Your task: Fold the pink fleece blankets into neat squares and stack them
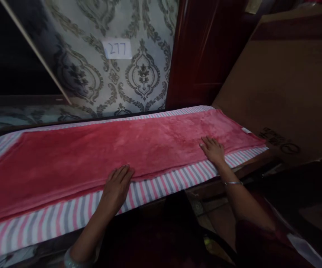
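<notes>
I am seeing both forearms running out of frame at the bottom, so the elbows are cut off and the lower part of the view is sinking into shadow I cannot read. The left hand (116,188) is lying palm down with the fingers stretched out flat and close together, the fingertips resting on the near edge of the red fleece towel (116,149) and the heel of the hand sitting on the striped cloth (161,184) beneath it. A pale bangle (73,260) is showing on that wrist, half cut by the frame. The right hand (213,149) is reaching further out, palm down, fingers slightly fanned and pressing flat on the towel near its right end; a thin silver bracelet (233,182) is circling that wrist. Neither hand is gripping anything. The towel is lying folded lengthwise along the pink and grey striped cloth, which is covering a narrow table. Behind it, patterned wallpaper (99,70) is carrying a white label reading 277 (117,48), and a large cardboard sheet (289,82) is leaning at the right.
</notes>
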Motion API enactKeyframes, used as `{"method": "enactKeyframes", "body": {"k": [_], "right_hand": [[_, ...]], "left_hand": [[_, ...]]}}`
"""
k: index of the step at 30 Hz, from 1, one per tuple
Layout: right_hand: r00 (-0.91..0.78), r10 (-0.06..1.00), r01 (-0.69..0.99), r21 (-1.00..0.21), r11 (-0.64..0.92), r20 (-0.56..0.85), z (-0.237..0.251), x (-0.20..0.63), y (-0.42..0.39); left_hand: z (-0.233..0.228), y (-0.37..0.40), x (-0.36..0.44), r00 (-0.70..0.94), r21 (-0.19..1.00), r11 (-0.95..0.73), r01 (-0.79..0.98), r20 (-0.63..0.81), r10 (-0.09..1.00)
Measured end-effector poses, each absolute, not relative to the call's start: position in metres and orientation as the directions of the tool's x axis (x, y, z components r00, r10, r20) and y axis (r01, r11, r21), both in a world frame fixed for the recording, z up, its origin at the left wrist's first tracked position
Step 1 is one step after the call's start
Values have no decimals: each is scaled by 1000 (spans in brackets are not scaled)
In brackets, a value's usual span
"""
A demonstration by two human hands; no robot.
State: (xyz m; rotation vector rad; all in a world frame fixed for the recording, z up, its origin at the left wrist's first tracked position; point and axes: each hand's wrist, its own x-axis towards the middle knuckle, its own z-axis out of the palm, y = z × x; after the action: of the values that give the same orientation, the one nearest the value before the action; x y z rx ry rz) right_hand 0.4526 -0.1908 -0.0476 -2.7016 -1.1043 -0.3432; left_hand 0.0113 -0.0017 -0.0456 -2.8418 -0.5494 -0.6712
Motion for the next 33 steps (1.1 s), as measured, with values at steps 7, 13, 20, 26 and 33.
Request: {"method": "enactKeyframes", "body": {"k": [7, 13, 20, 26, 33], "right_hand": [[643, 678, 744, -79, -664, 357, -64, 460, -194], [620, 695, 753, -28, -657, 365, -75, 470, -197], [636, 694, 754, -80, -652, 338, -70, 467, -196], [676, 674, 732, -159, -663, 298, -57, 462, -198], [131, 843, 973, -233, -7, 522, -39, 334, -164]], "left_hand": [[-40, 17, -63, 746, -90, -813, 575, 467, 475], [-31, 40, -131, 614, -129, -649, 750, 502, 609], [-45, 56, -166, 589, -70, -627, 776, 437, 680], [-36, 45, -156, 539, -6, -614, 789, 485, 688], [-30, 28, -101, 683, 13, -751, 660, 405, 608]]}}
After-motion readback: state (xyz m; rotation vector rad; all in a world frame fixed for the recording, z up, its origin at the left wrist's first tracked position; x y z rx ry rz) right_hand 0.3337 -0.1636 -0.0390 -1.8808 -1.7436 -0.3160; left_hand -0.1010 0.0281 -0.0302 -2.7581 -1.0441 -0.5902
